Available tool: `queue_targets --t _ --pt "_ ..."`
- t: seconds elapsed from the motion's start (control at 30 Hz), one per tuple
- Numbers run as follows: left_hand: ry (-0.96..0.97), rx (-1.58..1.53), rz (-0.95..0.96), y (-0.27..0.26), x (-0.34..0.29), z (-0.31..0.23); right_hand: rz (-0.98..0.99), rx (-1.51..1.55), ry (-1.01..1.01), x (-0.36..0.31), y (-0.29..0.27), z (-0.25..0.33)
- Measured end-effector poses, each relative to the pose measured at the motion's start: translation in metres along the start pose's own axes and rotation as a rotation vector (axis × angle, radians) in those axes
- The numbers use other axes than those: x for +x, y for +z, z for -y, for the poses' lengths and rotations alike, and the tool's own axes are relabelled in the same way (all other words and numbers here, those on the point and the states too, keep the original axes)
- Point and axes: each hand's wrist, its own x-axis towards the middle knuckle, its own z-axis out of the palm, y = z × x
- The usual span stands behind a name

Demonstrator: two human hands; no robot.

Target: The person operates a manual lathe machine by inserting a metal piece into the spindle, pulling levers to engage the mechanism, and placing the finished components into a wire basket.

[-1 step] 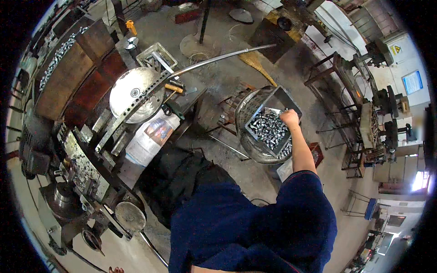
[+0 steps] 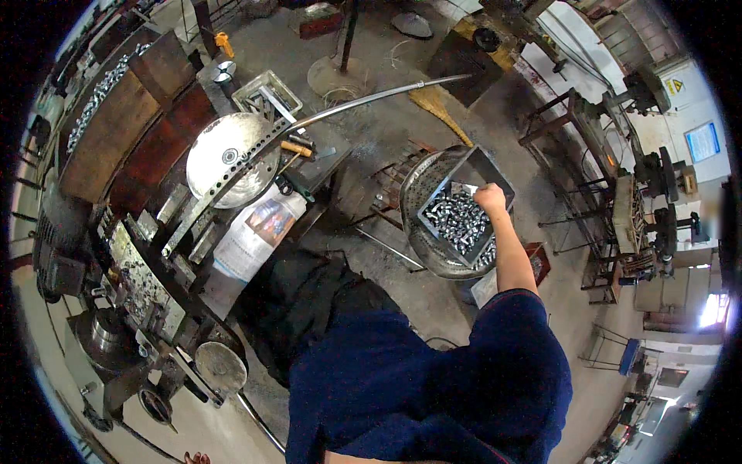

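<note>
Fingers (image 2: 481, 193) of the right hand (image 2: 493, 200) are curled in over the grey bin (image 2: 485, 165), near its right side; they look drawn together, but whether they grip anything I cannot tell. Small shiny metal parts (image 2: 454, 218) lie heaped in the bin, just below and to the left of that hand. The bin rests on a round, dark metal basin (image 2: 414, 185) whose wall is dotted with holes. At the lower left edge, a few dark-smudged fingertips (image 2: 202, 458) show, perhaps the left hand's, too cut off to read their pose. A straw broom (image 2: 439, 114) lies on the floor behind the basin. Well to the left, a large shiny metal dish (image 2: 212, 147) sits beyond a printed paper sheet (image 2: 251, 249).
</note>
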Motion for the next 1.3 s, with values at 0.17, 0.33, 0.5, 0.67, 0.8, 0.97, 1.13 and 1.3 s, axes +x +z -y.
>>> queue_targets --t 0.17,0.33,0.5,0.67,0.8,0.97,1.13,1.3 --pt "0.002 0.008 0.023 -0.010 0.007 -0.001 0.039 -0.188 -0.233 0.019 0.026 0.008" --pt "0.006 0.013 -0.030 0.002 -0.006 -0.009 0.260 -0.147 -0.141 0.016 -0.002 0.029" --pt "-0.021 -0.260 -0.122 -0.051 0.075 0.077 0.205 -0.215 -0.256 0.003 -0.016 0.058" --pt "0.024 -0.294 -0.011 -0.057 0.085 0.079 0.203 -0.213 -0.241 0.031 0.019 0.029" --pt "0.233 -0.268 -0.042 -0.040 0.052 0.055 0.200 0.000 -0.352 0.031 0.025 0.033" --pt "0.214 0.040 -0.249 -0.030 0.041 0.048 -0.048 -0.160 -0.489 0.045 0.034 -0.005" --pt "0.415 1.106 -0.504 -0.008 -0.019 -0.010 -0.117 0.627 -0.434 0.041 0.006 0.042" --pt "0.837 -0.105 0.158 0.052 -0.061 -0.129 0.054 0.838 -1.022 -0.090 -0.086 0.245"
